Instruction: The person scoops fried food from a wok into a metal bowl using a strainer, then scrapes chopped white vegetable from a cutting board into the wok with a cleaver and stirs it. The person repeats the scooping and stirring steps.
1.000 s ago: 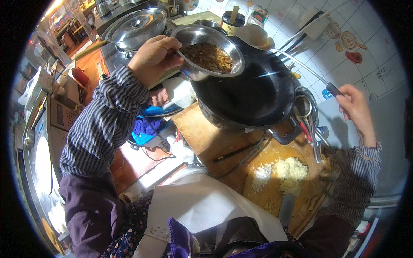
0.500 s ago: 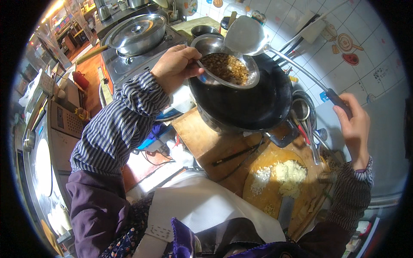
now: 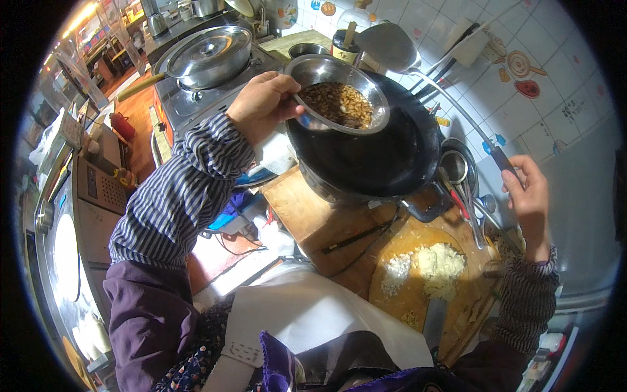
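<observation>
Left hand [image 3: 264,104]: pinches the left rim of the steel bowl between thumb and fingers.
Steel bowl [image 3: 330,68]: hangs over the far left part of the wok; tilt hard to judge from above.
Brown pieces [image 3: 343,104]: lie in the steel bowl, wet and glossy; kind unclear.
Right hand [image 3: 526,193]: closes around the dark handle of the turner.
Turner [image 3: 388,47]: slants up and left on a long metal shaft; broad blade just beyond the steel bowl, apart from it, near the jar.
Jar [image 3: 345,47]: stands behind the wok, dark lid on top.
Wok [image 3: 375,166]: sits below the steel bowl, wide and black, lug at near right.
Chopping board [image 3: 400,307]: lies on the wooden table [image 3: 353,268], nearer than the wok.
Yellow heap [image 3: 441,264]: rests on the chopping board, right beside white bits [image 3: 396,271].
Knife [image 3: 434,320]: lies flat on the chopping board, below the yellow heap.
Lidded pan [image 3: 210,59]: stands on the stove [image 3: 196,101] at far left.
</observation>
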`<state>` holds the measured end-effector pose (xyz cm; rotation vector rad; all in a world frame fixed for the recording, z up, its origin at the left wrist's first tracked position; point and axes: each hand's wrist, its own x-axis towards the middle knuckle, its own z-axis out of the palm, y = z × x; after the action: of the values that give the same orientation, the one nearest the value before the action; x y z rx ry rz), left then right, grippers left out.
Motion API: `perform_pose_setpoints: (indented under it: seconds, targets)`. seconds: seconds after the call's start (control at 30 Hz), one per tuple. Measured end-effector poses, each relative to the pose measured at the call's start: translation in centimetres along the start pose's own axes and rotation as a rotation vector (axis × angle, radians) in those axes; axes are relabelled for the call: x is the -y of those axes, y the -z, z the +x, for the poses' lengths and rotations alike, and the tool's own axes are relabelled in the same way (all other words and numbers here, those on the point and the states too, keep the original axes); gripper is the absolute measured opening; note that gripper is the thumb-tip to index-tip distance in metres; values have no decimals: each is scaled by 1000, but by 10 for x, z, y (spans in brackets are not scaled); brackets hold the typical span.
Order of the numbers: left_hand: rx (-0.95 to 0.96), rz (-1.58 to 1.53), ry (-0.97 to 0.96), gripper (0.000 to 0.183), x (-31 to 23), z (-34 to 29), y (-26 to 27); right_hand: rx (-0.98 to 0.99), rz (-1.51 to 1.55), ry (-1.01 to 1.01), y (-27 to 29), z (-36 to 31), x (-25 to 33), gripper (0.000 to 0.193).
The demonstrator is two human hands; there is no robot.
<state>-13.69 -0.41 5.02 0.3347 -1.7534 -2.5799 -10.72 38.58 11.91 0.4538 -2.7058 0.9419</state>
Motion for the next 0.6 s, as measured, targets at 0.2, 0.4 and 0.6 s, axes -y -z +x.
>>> perform_pose_setpoints:
  seconds: [0.2, 0.4, 0.6]
  targets:
    - [3, 14, -14, 5, -5, 0, 4, 139, -70, -299, -7, 3, -22, 11]
    - [11, 0, -37, 6, -16, -4, 7, 211, -477, -92, -35, -4, -30, 20]
    - [5, -68, 4, 5, -26, -2, 11, 313, -536, -105, -47, 4, -27, 21]
